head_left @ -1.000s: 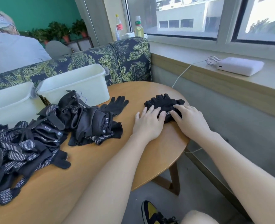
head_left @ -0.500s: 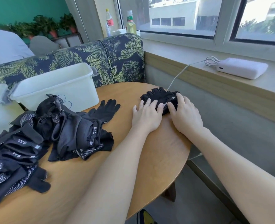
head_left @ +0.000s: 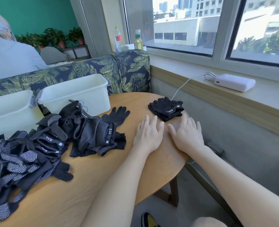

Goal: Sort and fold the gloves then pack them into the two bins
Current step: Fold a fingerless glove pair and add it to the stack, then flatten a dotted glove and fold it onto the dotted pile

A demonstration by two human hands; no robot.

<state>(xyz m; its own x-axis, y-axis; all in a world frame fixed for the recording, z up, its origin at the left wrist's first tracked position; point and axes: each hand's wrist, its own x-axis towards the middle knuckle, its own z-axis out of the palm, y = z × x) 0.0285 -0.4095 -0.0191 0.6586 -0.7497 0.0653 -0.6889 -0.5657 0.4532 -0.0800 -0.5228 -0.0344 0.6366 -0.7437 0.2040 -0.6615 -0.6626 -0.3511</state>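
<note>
**Hands flat, folded gloves lying free**

Your left hand (head_left: pixel 147 135) & right hand (head_left: pixel 187 136) lie flat on the round table (head_left: pixel 160 171), fingers straight, gripping nothing. Folded gloves (head_left: pixel 166 108) sit just beyond your fingertips, near the window-side edge. Unsorted glove pile (head_left: pixel 42 141) is left of you, w/ two white bins (head_left: pixel 79 94) behind it.

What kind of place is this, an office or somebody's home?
Probably a café or lounge, not certain. A leaf-print bench backs a round wooden table by big city windows, and another person sits behind the bench.
</note>
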